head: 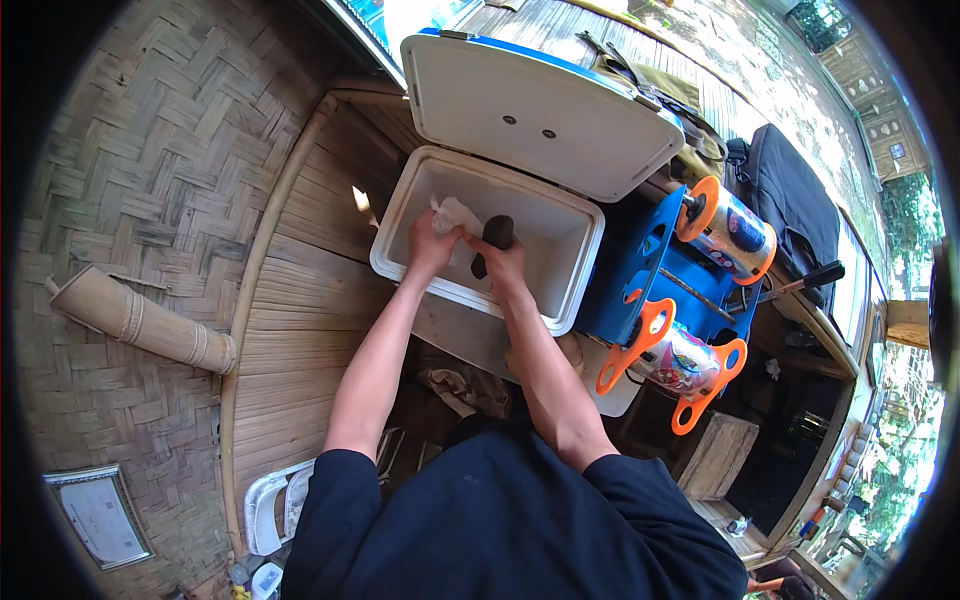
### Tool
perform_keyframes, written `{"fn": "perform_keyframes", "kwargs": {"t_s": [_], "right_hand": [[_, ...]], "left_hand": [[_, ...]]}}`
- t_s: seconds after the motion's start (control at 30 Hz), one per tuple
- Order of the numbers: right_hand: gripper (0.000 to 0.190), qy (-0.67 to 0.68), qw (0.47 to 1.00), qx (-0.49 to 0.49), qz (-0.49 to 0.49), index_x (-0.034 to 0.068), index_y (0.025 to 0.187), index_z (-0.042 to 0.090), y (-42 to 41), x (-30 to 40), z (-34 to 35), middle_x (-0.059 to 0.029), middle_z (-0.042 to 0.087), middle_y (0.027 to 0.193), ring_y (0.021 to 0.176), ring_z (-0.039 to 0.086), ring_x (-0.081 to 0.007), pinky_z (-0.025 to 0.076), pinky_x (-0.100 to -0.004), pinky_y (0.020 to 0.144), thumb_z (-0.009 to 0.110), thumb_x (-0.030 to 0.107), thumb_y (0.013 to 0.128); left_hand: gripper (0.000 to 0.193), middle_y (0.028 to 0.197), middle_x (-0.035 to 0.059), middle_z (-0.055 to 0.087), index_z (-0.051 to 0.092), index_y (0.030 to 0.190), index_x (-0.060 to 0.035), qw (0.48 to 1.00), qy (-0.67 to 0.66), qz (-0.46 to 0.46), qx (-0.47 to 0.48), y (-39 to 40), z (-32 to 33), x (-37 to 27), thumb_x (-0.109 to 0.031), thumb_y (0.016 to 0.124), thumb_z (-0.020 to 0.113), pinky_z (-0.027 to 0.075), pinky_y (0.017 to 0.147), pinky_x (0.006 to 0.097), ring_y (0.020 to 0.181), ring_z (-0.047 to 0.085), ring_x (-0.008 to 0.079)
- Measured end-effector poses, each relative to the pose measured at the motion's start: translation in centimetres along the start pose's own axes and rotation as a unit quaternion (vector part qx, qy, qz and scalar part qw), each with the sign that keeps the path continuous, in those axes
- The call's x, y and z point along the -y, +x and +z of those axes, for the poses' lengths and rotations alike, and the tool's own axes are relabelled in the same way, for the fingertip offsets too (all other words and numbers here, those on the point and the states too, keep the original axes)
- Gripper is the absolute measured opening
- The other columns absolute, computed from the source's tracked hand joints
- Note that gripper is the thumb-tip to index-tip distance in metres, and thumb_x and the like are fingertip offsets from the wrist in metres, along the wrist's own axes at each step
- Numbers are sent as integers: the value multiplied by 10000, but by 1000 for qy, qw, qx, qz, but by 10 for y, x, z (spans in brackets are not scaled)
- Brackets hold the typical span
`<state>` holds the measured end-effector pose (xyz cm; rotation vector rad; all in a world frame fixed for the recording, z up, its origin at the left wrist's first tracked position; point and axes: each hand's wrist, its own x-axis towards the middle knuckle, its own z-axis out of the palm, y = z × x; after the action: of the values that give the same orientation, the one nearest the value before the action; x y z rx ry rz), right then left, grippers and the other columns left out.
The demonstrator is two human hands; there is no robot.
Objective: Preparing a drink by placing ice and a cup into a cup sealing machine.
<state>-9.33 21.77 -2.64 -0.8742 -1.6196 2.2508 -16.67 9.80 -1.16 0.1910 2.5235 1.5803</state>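
An ice cooler with white walls [390,251] stands in front of me, its hinged lid [540,112] raised at the back. Both my hands are over the cooler's opening. My left hand [433,244] grips a whitish, translucent bundle [454,216] that looks like a plastic bag; its contents cannot be made out. In my right hand [505,264] is a dark elongated object with a rounded end [498,231], held upright; whether it is a stone or a handle I cannot tell. The fingers of both hands nearly meet at the bag's right end.
Right of the cooler stands a blue cup-sealing machine [626,262] with printed film rolls [726,229] on orange ends and a black-gripped lever [823,274]. A black bag [795,195] lies behind it. A woven bamboo wall [150,187] with a bamboo tube [142,319] rises at left.
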Motion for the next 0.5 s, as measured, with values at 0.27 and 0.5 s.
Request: {"fn": "perform_keyframes", "kwargs": {"t_s": [0.27, 0.5], "right_hand": [[351, 42, 993, 0, 107, -5, 964, 622, 26, -25, -14, -53, 609, 842, 700, 589, -167, 458, -323, 574, 842, 118, 719], [330, 106, 986, -24, 124, -9, 967, 621, 22, -24, -3, -61, 616, 842, 684, 610, -175, 475, -327, 556, 820, 80, 720]], "left_hand": [[530, 1093, 117, 684, 590, 1190, 7, 982, -112, -128, 87, 10, -9, -7, -127, 729, 815, 526, 858, 354, 1002, 669, 219], [822, 1254, 105, 600, 487, 1317, -29, 956, -124, -71, 256, 6, -24, -7, -18, 573, 836, 467, 993, 352, 1180, 577, 220]]}}
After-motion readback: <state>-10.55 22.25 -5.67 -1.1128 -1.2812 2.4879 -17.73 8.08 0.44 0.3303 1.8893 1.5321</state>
